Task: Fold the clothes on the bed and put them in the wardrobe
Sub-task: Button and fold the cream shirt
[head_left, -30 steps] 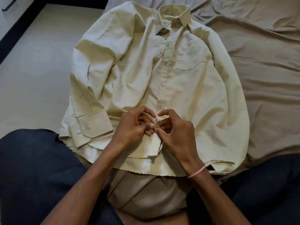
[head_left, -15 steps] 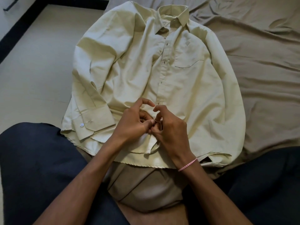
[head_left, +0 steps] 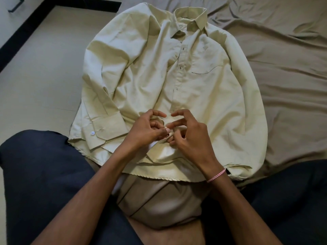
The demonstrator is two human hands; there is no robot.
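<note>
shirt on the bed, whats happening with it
A person has a pale yellow shirt spread front-up on the brown bedsheet. The left hand and right hand both pinch the placket near the hem, apparently fastening a lower button. The body is not yet folded.

matt creased cloth shirt (head_left: 203, 96)
</note>
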